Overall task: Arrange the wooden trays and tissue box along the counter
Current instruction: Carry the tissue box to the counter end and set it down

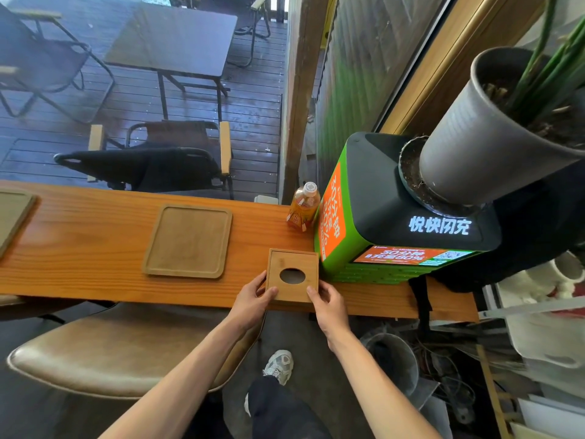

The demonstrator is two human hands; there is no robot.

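A square wooden tissue box (pixel 292 264) with an oval hole in its lid sits on the orange wooden counter (pixel 88 248), near the front edge. My left hand (pixel 253 301) grips its near left corner and my right hand (pixel 327 307) grips its near right corner. A rectangular wooden tray (pixel 189 240) lies flat on the counter to the left of the box. Part of a second wooden tray (pixel 14 213) shows at the far left edge.
A green and black charging station (pixel 395 213) stands on the counter just right of the box, with a grey plant pot (pixel 474 131) on it. An orange drink bottle (pixel 304 205) stands behind the box. A tan stool (pixel 110 353) is below the counter.
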